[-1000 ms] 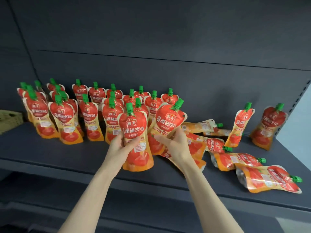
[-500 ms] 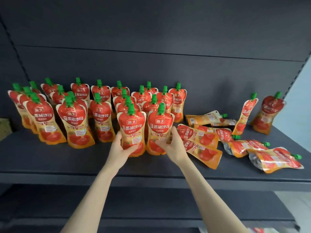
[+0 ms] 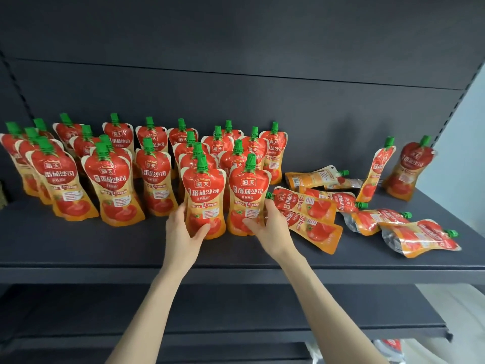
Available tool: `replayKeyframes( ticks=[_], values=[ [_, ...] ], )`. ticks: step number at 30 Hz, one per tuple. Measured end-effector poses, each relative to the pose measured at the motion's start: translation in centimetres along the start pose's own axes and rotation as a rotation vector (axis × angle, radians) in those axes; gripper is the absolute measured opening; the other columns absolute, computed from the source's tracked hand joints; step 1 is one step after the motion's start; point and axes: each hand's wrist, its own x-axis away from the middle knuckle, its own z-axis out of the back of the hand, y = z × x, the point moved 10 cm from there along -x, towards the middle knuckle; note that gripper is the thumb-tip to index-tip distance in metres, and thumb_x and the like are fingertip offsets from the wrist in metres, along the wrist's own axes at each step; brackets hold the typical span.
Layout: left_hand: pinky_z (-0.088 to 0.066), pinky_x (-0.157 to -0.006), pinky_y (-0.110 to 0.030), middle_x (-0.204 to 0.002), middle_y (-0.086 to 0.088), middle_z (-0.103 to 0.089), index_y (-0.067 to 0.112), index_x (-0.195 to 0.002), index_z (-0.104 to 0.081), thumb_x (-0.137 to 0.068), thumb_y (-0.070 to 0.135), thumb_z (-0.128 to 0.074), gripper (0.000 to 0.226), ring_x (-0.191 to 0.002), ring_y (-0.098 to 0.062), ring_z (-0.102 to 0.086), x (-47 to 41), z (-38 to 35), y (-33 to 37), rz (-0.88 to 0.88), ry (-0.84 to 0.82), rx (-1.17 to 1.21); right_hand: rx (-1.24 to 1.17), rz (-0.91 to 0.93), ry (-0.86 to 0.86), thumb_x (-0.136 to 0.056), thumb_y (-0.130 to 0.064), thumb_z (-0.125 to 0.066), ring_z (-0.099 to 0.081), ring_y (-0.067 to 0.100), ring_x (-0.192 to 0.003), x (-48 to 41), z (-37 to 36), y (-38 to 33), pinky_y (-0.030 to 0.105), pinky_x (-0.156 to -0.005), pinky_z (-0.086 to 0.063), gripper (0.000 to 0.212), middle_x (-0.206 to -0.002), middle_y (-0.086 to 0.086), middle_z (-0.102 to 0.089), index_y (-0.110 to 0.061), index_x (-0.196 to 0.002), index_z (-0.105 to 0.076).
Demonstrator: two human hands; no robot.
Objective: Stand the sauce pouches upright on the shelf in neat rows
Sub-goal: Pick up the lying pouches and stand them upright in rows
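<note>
Shelf front (image 3: pixel 105 248): the left hand (image 3: pixel 183 232) grips the left pouch (image 3: pixel 203 195), the right hand (image 3: pixel 273 229) the right pouch (image 3: pixel 248 193), both upright, adjacent.

Soft, even light falls from above and in front, bright on the glossy pouches (image 3: pixel 202 195), whose red tops carry pale patches of glare. The dark back panel (image 3: pixel 262 101) soaks up light and holds faint, blurred shadows. The lower shelf (image 3: pixel 236 311) lies dim. A pale wall (image 3: pixel 469 153) glows at right. Wide-angle distortion bows the shelf (image 3: pixel 78 245) edge, and detail softens toward the corners.
</note>
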Motion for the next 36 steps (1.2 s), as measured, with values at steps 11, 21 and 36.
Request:
replayKeyframes(
  ticks=[11,21,36],
  values=[
    [-0.045,-0.074,-0.013,-0.096,0.001,-0.063,0.013,-0.099,-0.061,-0.083,0.011,-0.066,0.017,-0.089,-0.011,-0.06,6.0,-3.7,6.6,-0.255,0.063,0.051,0.089,0.044,0.274,-0.091,-0.02,-0.059,-0.059,0.011,-0.093,2.0,9.9,1.5,0.026,-0.079,-0.051,0.02,-0.108,0.002,-0.065,-0.013,-0.11,-0.061],
    [-0.05,-0.076,-0.026,-0.093,0.003,-0.06,0.012,-0.097,-0.062,-0.086,0.014,-0.064,0.011,-0.087,-0.014,-0.06,3.4,-18.1,13.6,-0.256,-0.051,0.048,0.186,0.024,0.23,-0.092,-0.02,-0.056,-0.06,0.012,-0.083,-3.3,19.4,7.3,0.028,-0.075,-0.048,0.019,-0.092,-0.005,-0.062,-0.01,-0.105,-0.064],
    [-0.042,-0.1,-0.038,-0.134,-0.006,-0.051,0.012,-0.13,-0.049,-0.089,0.034,-0.059,0.048,-0.122,-0.024,-0.049,-8.9,-30.9,15.3,-0.157,-0.216,-0.319,0.233,0.127,0.036,-0.091,-0.017,-0.057,-0.064,0.021,-0.096,-12.6,22.6,12.0,0.035,-0.082,-0.053,0.019,-0.104,0.008,-0.069,-0.006,-0.104,-0.065]
  ],
)
